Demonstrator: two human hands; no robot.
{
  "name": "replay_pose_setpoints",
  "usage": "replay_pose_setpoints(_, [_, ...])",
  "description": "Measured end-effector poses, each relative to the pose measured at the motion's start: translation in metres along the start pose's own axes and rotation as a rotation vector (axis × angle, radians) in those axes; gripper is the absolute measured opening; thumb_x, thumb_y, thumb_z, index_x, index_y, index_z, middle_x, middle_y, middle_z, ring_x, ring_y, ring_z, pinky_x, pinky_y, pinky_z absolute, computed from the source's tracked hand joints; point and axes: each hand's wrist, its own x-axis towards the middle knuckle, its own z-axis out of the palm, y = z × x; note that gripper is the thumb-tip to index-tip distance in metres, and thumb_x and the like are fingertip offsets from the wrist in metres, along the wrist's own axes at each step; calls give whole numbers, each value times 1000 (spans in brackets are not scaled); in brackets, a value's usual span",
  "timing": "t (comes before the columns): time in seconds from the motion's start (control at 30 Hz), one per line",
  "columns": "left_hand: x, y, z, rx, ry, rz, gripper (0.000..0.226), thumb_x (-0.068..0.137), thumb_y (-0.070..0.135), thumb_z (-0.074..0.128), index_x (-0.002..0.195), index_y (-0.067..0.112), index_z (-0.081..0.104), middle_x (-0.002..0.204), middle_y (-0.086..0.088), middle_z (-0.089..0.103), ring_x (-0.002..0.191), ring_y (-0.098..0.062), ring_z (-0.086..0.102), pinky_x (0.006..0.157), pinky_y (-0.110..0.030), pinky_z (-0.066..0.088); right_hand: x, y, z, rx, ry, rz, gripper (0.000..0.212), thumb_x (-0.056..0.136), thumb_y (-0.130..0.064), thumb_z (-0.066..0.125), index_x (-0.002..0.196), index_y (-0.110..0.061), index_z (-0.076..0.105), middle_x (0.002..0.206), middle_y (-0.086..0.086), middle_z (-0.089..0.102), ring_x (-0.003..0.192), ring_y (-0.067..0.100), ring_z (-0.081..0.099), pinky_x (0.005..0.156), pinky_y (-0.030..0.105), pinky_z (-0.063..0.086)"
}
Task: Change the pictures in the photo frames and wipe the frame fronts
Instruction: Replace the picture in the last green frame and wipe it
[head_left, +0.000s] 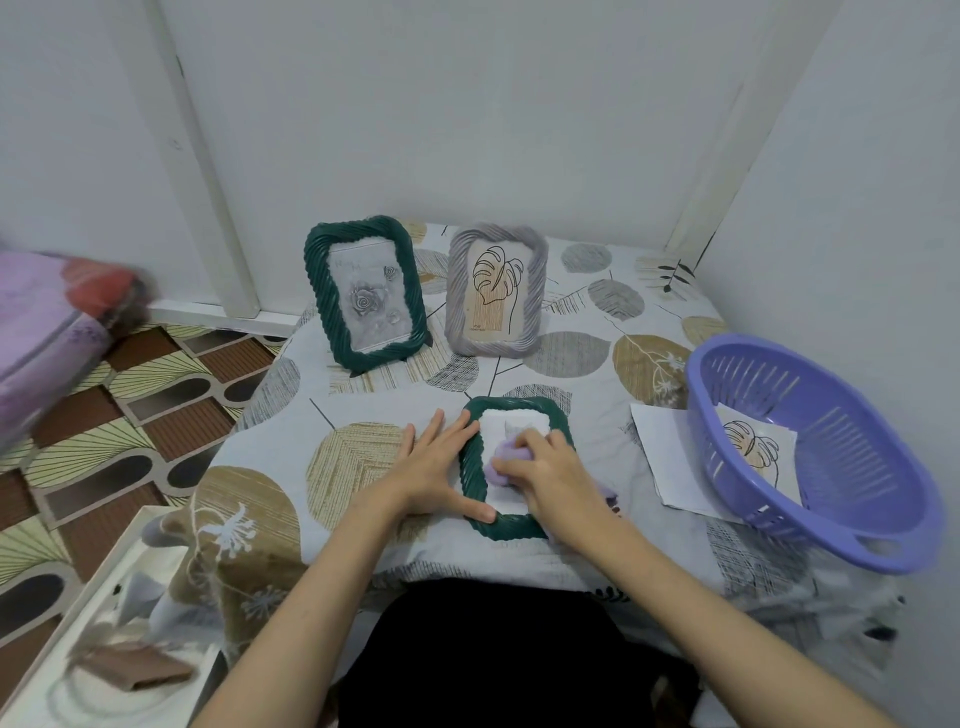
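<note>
A dark green frame (519, 532) lies flat on the leaf-patterned bed cover in front of me. My left hand (434, 470) rests flat along its left edge, fingers straight. My right hand (553, 478) grips a purple cloth (501, 462) pressed on the frame's glass front. Behind, a second green frame (366, 293) with a grey rose picture and a grey frame (496, 291) with a leaf drawing stand upright.
A purple plastic basket (810, 457) sits tilted at the right, holding a leaf print (753, 449) over white paper (660, 447). A white tray (104, 613) with a brown piece lies low left. Walls close the back and right. Folded bedding (52, 322) sits far left.
</note>
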Motion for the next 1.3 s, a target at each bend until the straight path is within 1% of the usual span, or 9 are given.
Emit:
replay_pose_setpoints(0.23, [0,0,0,-18,2,3,116,60,58,74,148,27,5,156,11,-8,142,-12,-21,114,-42,-20,-38,40,-32,-124,-72,-184,47,48,8,67,77,-28,64,84,1,61,64,22,48,54,31,47])
replay_pose_setpoints(0.43, [1,-1,0,-19,-1,-7,116,60,59,74,148,28,5,156,11,-9,141,-12,-22,114,-43,-20,-12,35,-21,-137,33,-20,18,65,-3,67,67,-21,65,76,6,58,61,24,48,48,32,44])
replay_pose_setpoints(0.67, [0,0,-1,-20,-14,-7,117,60,58,75,148,28,4,156,11,-10,141,-12,-22,114,-43,-20,-49,44,-41,-121,-91,-109,45,53,7,67,84,-25,65,91,4,62,67,23,49,60,25,37])
replay_pose_setpoints(0.87, [-1,4,-3,-21,-29,-20,116,61,56,75,148,28,4,156,11,-11,141,-11,-23,114,-43,-20,-4,34,-24,-78,-67,157,28,60,4,70,70,-22,69,81,8,59,65,29,51,56,29,34])
replay_pose_setpoints(1.03, [-2,5,-4,-25,-34,-25,116,60,57,76,148,29,4,156,12,-11,141,-11,-23,114,-43,-19,25,38,-17,-42,-137,317,22,87,-6,54,97,-18,70,105,13,53,92,31,45,78,37,40])
replay_pose_setpoints(1.13, [-2,5,-5,-35,-33,-26,116,60,57,76,147,29,5,156,12,-10,141,-11,-22,115,-44,-19,34,37,-29,130,-232,442,21,89,-25,57,107,-22,67,112,9,47,102,27,42,93,37,39])
replay_pose_setpoints(1.2, [-2,5,-5,-42,-26,-31,116,59,56,77,147,29,6,156,12,-9,141,-11,-22,115,-43,-18,34,39,-41,339,-176,605,43,82,-37,65,119,-16,60,114,11,47,108,24,45,100,37,39])
replay_pose_setpoints(1.27, [-3,6,-4,-49,-15,-36,117,59,55,77,147,29,6,156,12,-10,141,-11,-21,115,-43,-18,32,45,-50,402,-132,761,45,79,-38,66,111,-6,61,103,15,56,95,23,54,84,36,46])
replay_pose_setpoints(1.3, [-3,7,-5,-45,-18,-40,117,59,55,78,147,30,6,156,12,-10,141,-11,-21,115,-44,-18,29,47,-55,404,-151,817,31,78,-35,67,88,-6,64,83,13,59,75,20,53,67,31,44])
